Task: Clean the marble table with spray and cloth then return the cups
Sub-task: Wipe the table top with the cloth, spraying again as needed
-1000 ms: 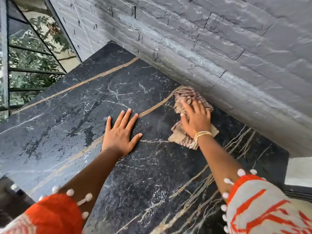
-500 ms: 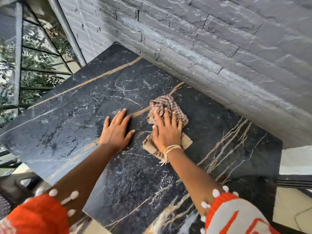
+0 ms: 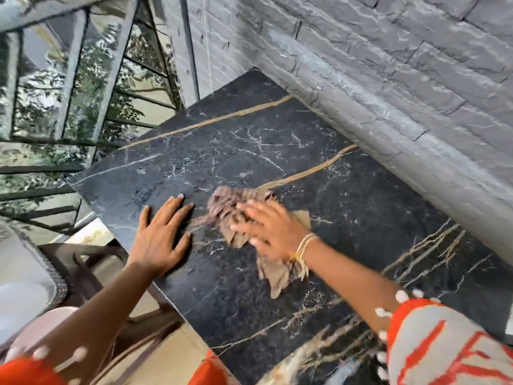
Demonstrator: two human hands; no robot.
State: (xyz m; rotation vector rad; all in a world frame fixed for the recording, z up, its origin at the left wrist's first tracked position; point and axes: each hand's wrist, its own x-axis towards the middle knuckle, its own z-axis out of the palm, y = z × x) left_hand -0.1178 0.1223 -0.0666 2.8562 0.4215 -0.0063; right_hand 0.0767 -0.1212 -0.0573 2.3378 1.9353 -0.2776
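The black marble table [image 3: 347, 195] with gold and white veins fills the middle of the view. My right hand [image 3: 270, 232] lies spread on a crumpled brown checked cloth [image 3: 236, 209], pressing it to the marble; hand and cloth are motion-blurred. My left hand [image 3: 159, 234] rests flat on the table just left of the cloth, near the table's left edge, fingers straight. No spray bottle or cups are in view.
A grey stone-brick wall [image 3: 388, 79] runs along the table's far and right side. A metal window grille [image 3: 69, 107] with foliage behind stands at the left. A dark brown chair [image 3: 91, 273] sits below the table's left edge over tan floor.
My right hand has slid the cloth leftward and toward me across the marble, close to my left hand. The left hand stays flat; the camera has swung so the table's left edge shows.
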